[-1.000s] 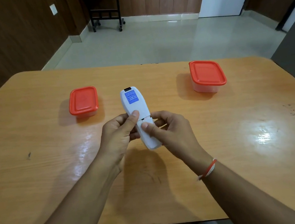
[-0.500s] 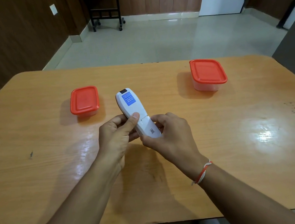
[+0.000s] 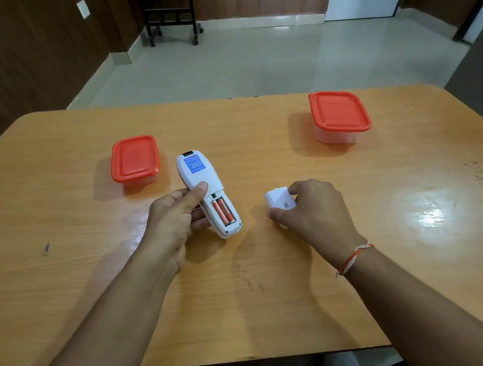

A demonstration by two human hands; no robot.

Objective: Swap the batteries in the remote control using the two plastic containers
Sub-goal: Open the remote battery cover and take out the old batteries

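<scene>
Head view gives us two clear plastic containers with red-orange lids, both lidded, so we cannot tell what they hold: the smaller left container (image 3: pixel 134 160) and the larger right container (image 3: pixel 339 117), well apart on the glossy orange wood-grain table (image 3: pixel 63 263). Between them, our left hand (image 3: pixel 175 220) grips the white plastic remote control (image 3: pixel 204 187) face down, thumb pressed on its back just below a blue label (image 3: pixel 193 164). Its open compartment shows two orange batteries (image 3: pixel 223 211) lying side by side. Our right hand (image 3: pixel 312 208), a red-and-white thread bracelet (image 3: pixel 354 258) at the wrist, curls its fingers round the detached white battery cover (image 3: pixel 280 202), low over the table beside the remote.
</scene>
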